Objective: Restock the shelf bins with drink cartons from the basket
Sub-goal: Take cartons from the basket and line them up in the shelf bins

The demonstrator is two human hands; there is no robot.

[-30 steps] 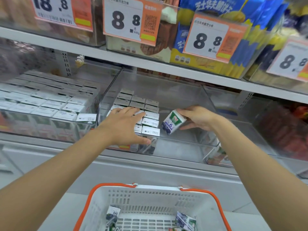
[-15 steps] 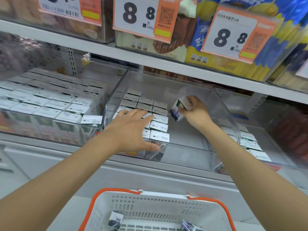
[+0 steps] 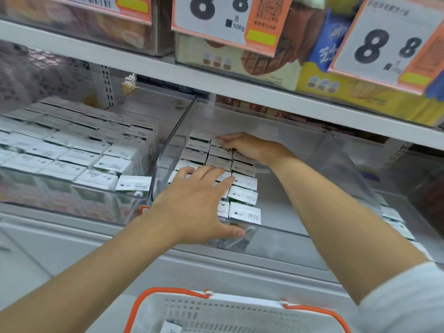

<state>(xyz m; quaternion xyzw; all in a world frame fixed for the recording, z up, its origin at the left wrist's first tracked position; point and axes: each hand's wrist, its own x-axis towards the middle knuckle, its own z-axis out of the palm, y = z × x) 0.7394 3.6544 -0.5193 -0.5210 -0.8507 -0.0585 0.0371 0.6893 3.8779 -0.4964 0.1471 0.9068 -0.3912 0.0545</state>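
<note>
Right hand: the person's right hand (image 3: pixel 249 146) is reaching deep into the back of the bin, just above the middle of the frame. A moment ago it was holding a tilted carton in the open part of the bin.
Carton: the small white and green drink carton (image 3: pixel 215 141) is now standing in the back row, level with its neighbours, and the fingertips are lying on its top.
Right grip: I cannot tell if the fingers are just pressing or still pinching it.
Left hand: the left hand (image 3: pixel 197 200) is staying flat and wide open, pressing down on the rows of white-topped cartons (image 3: pixel 243 196), with the thumb at the front rim. It is holding nothing.
Middle bin: the clear plastic bin in the middle (image 3: pixel 276 230) is filling on its left side, while its right side is showing bare floor.
Left bin: the clear bin on the left (image 3: pixel 134 197) is looking full.
Basket: the white plastic basket with orange handles (image 3: pixel 240 299) is waiting at the bottom edge, with at least one carton peeking out.
What it means: one more carton is looking stocked, and I am guessing the right hand is going back to the basket next.
</note>
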